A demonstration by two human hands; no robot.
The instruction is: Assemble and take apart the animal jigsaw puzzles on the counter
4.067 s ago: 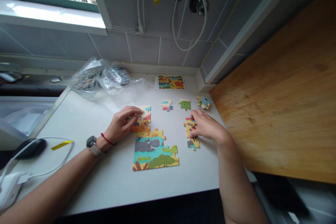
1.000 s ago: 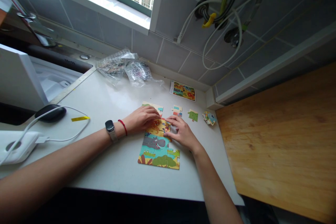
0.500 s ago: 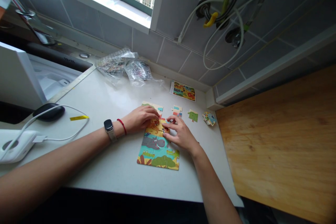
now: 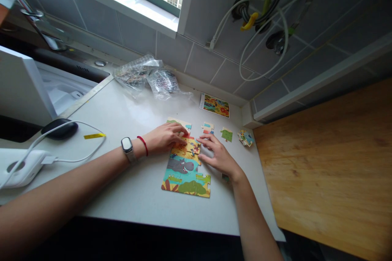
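Observation:
A partly joined jigsaw puzzle [image 4: 186, 186] lies flat on the white counter, with a grey hippo, green crocodiles and bushes on it. My left hand [image 4: 167, 136] rests on its upper left part, fingers stretched over the pieces and covering some of them. Beside the puzzle's right edge, my right hand [image 4: 216, 154] has its thumb and fingers apart with nothing between them. A puzzle piece [image 4: 194, 150] near its fingertips sits in the orange area; I cannot tell whether it is fully seated. Just beyond lie a loose beige-and-blue piece [image 4: 208, 127] and a green tree piece [image 4: 226, 133].
Farther right is a small pile of pieces [image 4: 246, 138]. A printed picture card [image 4: 214, 105] and clear plastic bags [image 4: 137, 74] lie toward the wall. On the left are a black mouse [image 4: 59, 129], a white cable and a power strip [image 4: 23, 167]. A wooden board [image 4: 324, 163] borders the right.
My right hand has drawn back slightly to the right, uncovering the piece by its fingertips. My left hand stays on the puzzle. The whole view has shifted slightly.

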